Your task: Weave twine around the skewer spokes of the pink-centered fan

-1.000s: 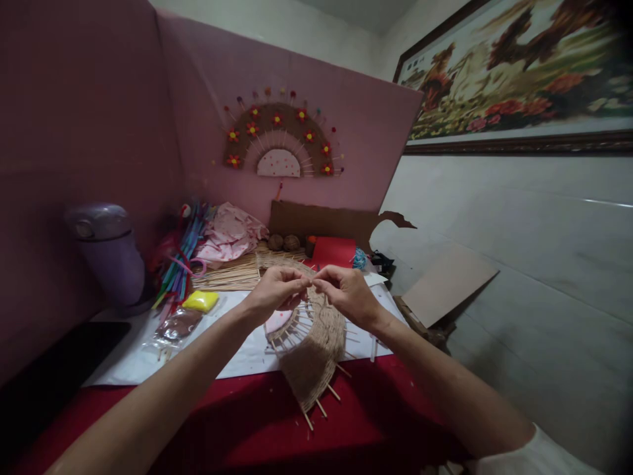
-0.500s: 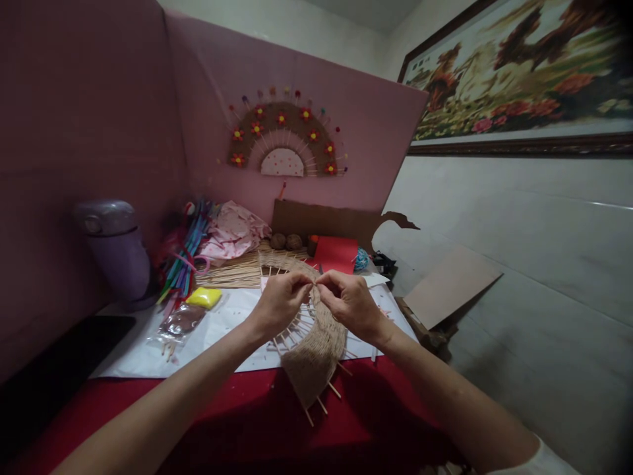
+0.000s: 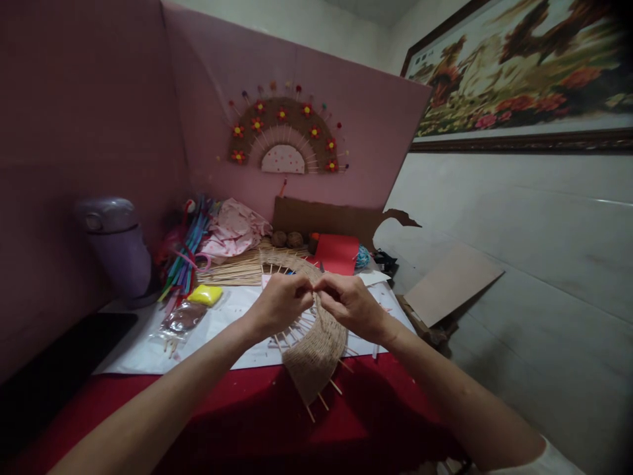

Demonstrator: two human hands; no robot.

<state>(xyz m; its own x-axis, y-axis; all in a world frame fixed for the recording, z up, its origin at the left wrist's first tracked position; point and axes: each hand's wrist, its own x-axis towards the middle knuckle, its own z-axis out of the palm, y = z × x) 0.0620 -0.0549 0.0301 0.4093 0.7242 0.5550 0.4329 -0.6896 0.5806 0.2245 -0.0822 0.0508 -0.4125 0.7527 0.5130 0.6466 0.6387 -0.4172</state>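
Note:
A curved piece of woven tan twine on thin wooden sticks (image 3: pixel 316 356) lies over the white sheet and the red cloth, its stick ends poking out at the lower edge. Above its middle, my left hand (image 3: pixel 281 300) is closed in a pinch. My right hand (image 3: pixel 350 302) is pinched too, and the fingertips of both hands meet. Whatever sits between the fingertips is too small and hidden to make out. Part of the woven band passes behind the hands.
At the left stand a purple bottle (image 3: pixel 121 251) and colourful pipe cleaners (image 3: pixel 185 247). Yellow (image 3: pixel 205 295) and brown (image 3: pixel 184 316) packets lie on the white sheet. Behind are pink cloth (image 3: pixel 235 227), twine balls (image 3: pixel 287 239), red card (image 3: pixel 336 254) and a decorated fan (image 3: pixel 281 132).
The fingers of my left hand have curled in a little more, and both hands have come slightly closer together at the fingertips. The view has shifted slightly.

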